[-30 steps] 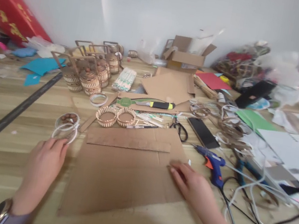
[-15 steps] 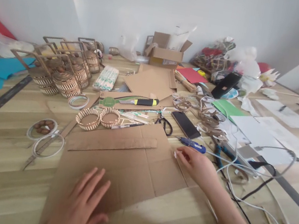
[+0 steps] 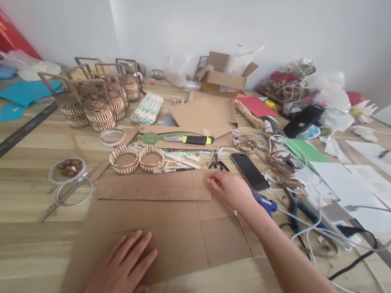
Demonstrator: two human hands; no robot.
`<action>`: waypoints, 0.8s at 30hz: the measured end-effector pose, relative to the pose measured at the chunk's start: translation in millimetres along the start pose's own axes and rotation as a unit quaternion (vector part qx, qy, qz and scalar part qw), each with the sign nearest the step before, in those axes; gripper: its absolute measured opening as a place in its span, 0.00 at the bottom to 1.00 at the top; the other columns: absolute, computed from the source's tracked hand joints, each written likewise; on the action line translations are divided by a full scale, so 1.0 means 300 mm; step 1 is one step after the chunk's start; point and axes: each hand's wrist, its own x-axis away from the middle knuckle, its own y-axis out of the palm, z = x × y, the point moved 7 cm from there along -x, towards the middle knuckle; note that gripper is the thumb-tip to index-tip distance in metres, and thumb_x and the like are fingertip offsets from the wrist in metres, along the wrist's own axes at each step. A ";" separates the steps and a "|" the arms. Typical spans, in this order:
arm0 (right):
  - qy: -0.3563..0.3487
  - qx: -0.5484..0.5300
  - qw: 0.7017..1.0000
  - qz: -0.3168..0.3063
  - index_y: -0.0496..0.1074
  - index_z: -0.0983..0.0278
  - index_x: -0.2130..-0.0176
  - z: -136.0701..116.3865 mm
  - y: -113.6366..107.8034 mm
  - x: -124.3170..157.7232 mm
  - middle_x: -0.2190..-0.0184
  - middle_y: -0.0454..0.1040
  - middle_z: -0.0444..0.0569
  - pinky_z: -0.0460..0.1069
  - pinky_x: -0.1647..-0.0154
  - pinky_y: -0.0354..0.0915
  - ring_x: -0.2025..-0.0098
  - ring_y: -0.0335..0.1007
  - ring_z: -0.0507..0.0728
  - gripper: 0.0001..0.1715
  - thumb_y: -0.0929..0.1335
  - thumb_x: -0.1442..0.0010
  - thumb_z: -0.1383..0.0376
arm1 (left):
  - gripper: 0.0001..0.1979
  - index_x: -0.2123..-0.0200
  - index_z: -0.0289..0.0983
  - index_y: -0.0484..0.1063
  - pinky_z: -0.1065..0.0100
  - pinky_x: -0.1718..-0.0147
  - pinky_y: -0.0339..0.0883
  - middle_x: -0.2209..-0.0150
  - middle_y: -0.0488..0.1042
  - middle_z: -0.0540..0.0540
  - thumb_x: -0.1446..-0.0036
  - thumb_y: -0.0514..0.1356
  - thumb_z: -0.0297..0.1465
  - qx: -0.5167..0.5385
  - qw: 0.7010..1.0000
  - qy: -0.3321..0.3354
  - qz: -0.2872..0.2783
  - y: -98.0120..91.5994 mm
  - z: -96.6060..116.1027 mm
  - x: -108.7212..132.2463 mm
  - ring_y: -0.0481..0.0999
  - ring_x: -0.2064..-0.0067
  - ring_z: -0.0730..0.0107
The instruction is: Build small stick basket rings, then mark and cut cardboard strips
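Observation:
My left hand (image 3: pixel 122 272) lies with its fingers spread on a large flat sheet of cardboard (image 3: pixel 144 221) at the front of the table. Above the sheet's right back part is my right hand (image 3: pixel 229 189), its fingers curled together. Whether they hold anything small is hidden. Just left of those fingertips ends a narrow cardboard strip (image 3: pixel 157 189), lying on the sheet. A thin stick with a white tip (image 3: pixel 235 213) lies below my right wrist. The blue glue gun (image 3: pixel 265 202) is partly covered by my right forearm.
Two small slatted rings (image 3: pixel 124 159) stand behind the sheet, near a utility knife (image 3: pixel 192 139), pliers (image 3: pixel 219 162) and a phone (image 3: pixel 249 171). Slatted baskets (image 3: pixel 99 112) with handles stand back left. Tape rolls (image 3: pixel 75 191) lie left. White cables (image 3: pixel 311 232) tangle at right.
My right hand has moved left and away from the white-tipped stick, towards the strip's right end. My left hand stays spread on the cardboard. The view has shifted slightly.

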 end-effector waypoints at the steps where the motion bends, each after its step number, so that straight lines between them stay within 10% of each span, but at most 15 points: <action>1: -0.008 0.002 1.000 -0.003 0.77 0.61 0.59 -0.006 0.005 -0.017 0.59 0.81 0.53 0.49 0.61 0.64 0.57 0.76 0.60 0.14 0.63 0.33 0.62 | 0.20 0.44 0.43 0.72 0.56 0.49 0.70 0.37 0.69 0.43 0.38 0.61 0.40 0.001 1.000 0.001 0.001 0.003 0.000 0.001 0.68 0.40 0.52; 24: -0.118 0.022 0.992 0.045 0.71 0.67 0.47 -0.100 -0.025 -0.542 0.46 0.71 0.56 0.63 0.43 0.64 0.45 0.68 0.63 0.19 0.68 0.34 0.59 | 0.24 0.43 0.43 0.72 0.59 0.40 0.58 0.40 0.71 0.43 0.33 0.53 0.49 0.002 0.999 0.026 0.045 0.010 -0.010 0.014 0.64 0.38 0.54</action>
